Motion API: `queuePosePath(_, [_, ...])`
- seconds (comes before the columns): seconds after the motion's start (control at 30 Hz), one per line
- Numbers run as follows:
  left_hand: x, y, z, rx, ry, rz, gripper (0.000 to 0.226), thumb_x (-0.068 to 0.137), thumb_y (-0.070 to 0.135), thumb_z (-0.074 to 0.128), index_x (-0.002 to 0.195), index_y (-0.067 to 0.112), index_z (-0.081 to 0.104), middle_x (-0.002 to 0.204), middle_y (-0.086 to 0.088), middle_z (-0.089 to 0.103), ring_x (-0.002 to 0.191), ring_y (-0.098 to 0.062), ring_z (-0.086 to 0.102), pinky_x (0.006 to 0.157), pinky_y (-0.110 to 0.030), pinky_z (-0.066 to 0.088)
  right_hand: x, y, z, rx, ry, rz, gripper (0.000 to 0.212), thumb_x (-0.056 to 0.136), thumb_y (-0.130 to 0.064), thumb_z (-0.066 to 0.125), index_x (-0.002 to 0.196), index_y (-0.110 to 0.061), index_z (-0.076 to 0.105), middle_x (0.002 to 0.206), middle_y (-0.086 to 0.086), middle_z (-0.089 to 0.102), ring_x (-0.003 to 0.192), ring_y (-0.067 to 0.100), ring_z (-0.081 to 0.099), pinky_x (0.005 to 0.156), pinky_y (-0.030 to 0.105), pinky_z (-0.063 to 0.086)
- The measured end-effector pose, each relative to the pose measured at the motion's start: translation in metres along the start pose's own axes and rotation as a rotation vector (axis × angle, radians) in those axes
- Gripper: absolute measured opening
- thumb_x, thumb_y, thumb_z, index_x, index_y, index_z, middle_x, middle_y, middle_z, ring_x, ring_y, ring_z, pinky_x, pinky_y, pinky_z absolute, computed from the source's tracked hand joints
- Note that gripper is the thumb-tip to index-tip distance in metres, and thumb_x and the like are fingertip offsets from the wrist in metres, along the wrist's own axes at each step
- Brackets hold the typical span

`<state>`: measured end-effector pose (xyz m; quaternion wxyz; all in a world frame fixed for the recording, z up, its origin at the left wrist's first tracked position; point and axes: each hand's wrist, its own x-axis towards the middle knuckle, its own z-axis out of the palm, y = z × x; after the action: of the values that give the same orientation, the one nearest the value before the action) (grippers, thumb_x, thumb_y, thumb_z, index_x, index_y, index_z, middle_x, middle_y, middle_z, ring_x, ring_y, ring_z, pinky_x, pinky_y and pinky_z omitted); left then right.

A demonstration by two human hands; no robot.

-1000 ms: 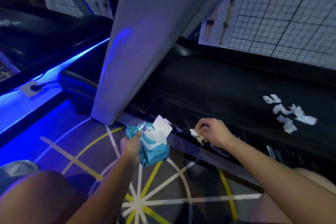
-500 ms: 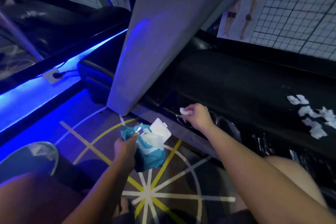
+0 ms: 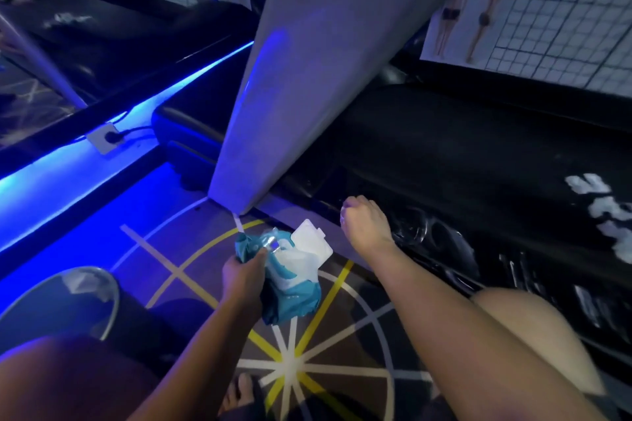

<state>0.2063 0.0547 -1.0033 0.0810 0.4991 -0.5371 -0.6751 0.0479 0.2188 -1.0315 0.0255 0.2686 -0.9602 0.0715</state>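
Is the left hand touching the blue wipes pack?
Touching. The head view shows the left hand gripping the blue wipes pack, with its fingers curled round the crumpled top edge.

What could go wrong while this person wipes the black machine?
The wipe pack in the left hand has its lid open, so wipes could dry or slip out. The small wipe the right hand pinches might tear on the edge of the black machine. White scraps lying on top could fall off.
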Motion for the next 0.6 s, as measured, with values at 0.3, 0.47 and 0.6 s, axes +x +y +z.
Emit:
queuePosePath(0.3, [-0.006, 0.008, 0.027, -0.028, -0.004, -0.008, 0.014, 0.103, 0.015, 0.069, 0.112, 0.005, 0.066, 0.106, -0.022, 0.074, 0.097, -0.041, 0.074, 0.09, -0.058, 0.062, -0.02, 0.025, -0.029, 0.007, -0.165, 0.232, 0.016, 0.093, -0.007, 0.056, 0.101, -0.001, 0.068, 0.108, 0.015, 0.065, 0.105, 0.037, 0.063, 0.076, 0.034, 0.048])
queuePosePath(0.47, [-0.006, 0.01, 0.025, -0.036, -0.013, -0.04, 0.012, 0.104, 0.018, 0.069, 0.11, 0.009, 0.062, 0.103, -0.018, 0.074, 0.095, -0.039, 0.075, 0.091, -0.057, 0.062, -0.008, 0.029, -0.026, 0.209, -0.017, 0.303, 0.014, 0.088, -0.014, 0.059, 0.082, -0.007, 0.07, 0.095, 0.011, 0.064, 0.085, 0.035, 0.065, 0.062, 0.03, 0.041])
queuePosePath(0.6, [-0.005, 0.011, 0.014, -0.053, -0.017, -0.065, 0.014, 0.104, 0.019, 0.067, 0.114, 0.011, 0.061, 0.108, -0.019, 0.074, 0.099, -0.04, 0.075, 0.093, -0.059, 0.061, 0.002, 0.013, -0.012, 0.272, -0.011, 0.223, 0.018, 0.089, -0.014, 0.058, 0.074, -0.01, 0.067, 0.093, 0.008, 0.06, 0.075, 0.033, 0.063, 0.059, 0.035, 0.048])
